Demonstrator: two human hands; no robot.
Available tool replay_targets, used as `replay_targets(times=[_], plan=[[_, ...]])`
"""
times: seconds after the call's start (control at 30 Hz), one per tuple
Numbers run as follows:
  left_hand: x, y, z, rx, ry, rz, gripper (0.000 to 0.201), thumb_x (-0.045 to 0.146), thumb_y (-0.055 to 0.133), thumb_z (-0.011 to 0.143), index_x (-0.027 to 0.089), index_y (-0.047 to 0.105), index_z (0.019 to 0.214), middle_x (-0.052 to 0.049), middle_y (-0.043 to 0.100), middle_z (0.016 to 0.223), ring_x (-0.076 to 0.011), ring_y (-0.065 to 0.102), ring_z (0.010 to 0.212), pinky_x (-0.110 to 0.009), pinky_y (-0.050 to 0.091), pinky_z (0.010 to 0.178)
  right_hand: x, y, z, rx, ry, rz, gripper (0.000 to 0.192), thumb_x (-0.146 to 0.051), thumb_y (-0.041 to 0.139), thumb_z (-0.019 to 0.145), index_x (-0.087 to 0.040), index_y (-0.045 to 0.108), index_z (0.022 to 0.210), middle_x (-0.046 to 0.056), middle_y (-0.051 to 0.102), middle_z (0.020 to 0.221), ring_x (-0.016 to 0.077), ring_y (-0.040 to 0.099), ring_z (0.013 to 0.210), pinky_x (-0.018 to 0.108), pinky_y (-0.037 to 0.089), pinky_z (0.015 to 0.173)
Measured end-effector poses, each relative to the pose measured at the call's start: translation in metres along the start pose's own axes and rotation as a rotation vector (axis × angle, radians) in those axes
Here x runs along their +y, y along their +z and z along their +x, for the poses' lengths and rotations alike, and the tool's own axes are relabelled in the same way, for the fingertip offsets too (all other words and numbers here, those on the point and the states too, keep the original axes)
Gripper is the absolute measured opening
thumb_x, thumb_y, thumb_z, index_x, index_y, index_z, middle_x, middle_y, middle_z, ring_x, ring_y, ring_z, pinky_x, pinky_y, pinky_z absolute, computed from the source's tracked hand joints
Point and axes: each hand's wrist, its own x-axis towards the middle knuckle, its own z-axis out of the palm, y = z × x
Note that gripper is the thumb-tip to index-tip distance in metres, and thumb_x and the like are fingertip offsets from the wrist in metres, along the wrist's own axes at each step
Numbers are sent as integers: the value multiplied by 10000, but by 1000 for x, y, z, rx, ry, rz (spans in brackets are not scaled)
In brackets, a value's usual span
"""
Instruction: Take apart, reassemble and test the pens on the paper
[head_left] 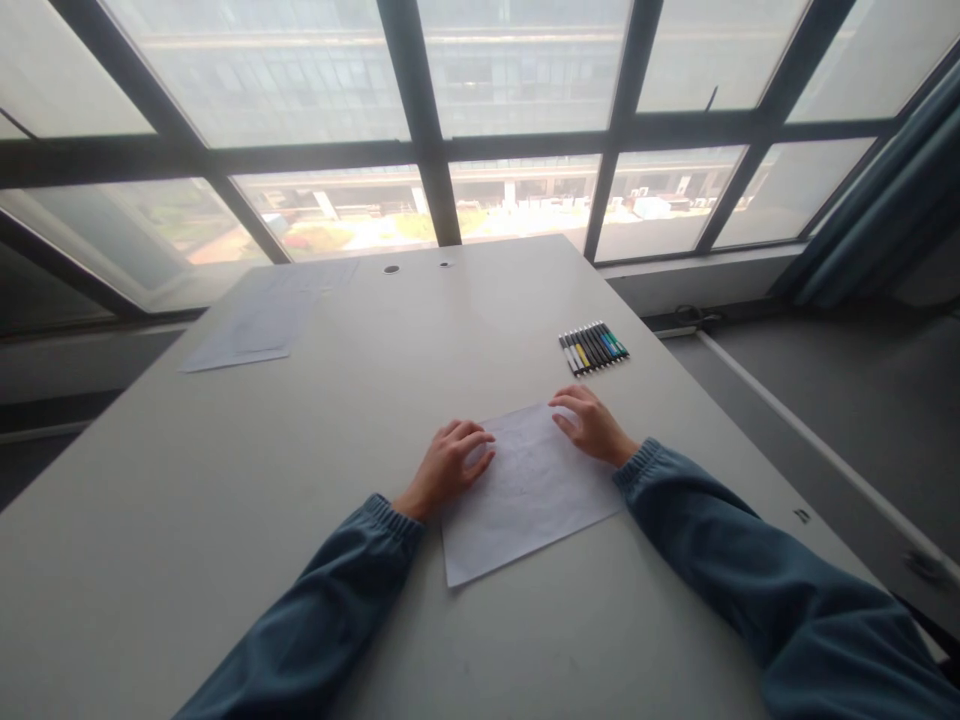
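A white sheet of paper (pixel 536 500) lies flat and slightly turned on the white table in front of me. My left hand (pixel 450 463) rests on its left edge, fingers bent and apart, with nothing in them. Over the upper right corner of the sheet lies my right hand (pixel 587 422), its thumb and fingers spread and holding nothing. Just beyond the right hand, a row of pens (pixel 594 348) with black, white, yellow, blue and green parts lies side by side.
More sheets of paper (pixel 251 315) lie at the far left of the table (pixel 225 500). Two round fittings, one a dark cable hole (pixel 391 269), sit near the far edge. Large windows (pixel 517 195) stand behind, and a blue curtain (pixel 885 200) hangs at the right.
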Motion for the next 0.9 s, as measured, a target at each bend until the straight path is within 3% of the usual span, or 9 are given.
replay_targets(times=[0.2, 0.37, 0.73, 0.9], plan=[[1, 1, -1, -43, -23, 45, 241, 298, 597, 936, 272, 668, 1165, -63, 662, 1217, -251, 579, 1162, -439, 456, 999, -16, 6, -10, -151, -119, -47, 228, -238, 666, 897, -233, 691, 1123, 97, 659, 1191, 275, 562, 1129, 491, 454, 1004], [4, -1, -1, -63, -36, 44, 279, 328, 626, 924, 287, 659, 1198, -58, 644, 1278, -262, 554, 1213, -460, 439, 1034, -15, 10, -8, -215, -119, -56, 185, -240, 679, 890, -235, 708, 1073, 91, 660, 1188, 272, 556, 1139, 477, 438, 1003], [-6, 5, 2, 43, -73, -135, 295, 116, 483, 943, 249, 729, 1037, -49, 720, 1164, -213, 612, 1124, -405, 491, 1014, -11, 11, -7, -234, -97, -40, 187, -255, 700, 882, -254, 718, 1068, 79, 669, 1186, 260, 568, 1137, 455, 438, 1009], [-6, 5, 2, 48, -67, -139, 233, 178, 516, 961, 256, 730, 1005, -47, 725, 1145, -212, 621, 1110, -399, 497, 1005, -13, 9, -6, -240, -94, -40, 178, -251, 698, 884, -244, 719, 1061, 81, 672, 1179, 264, 570, 1133, 457, 442, 1007]])
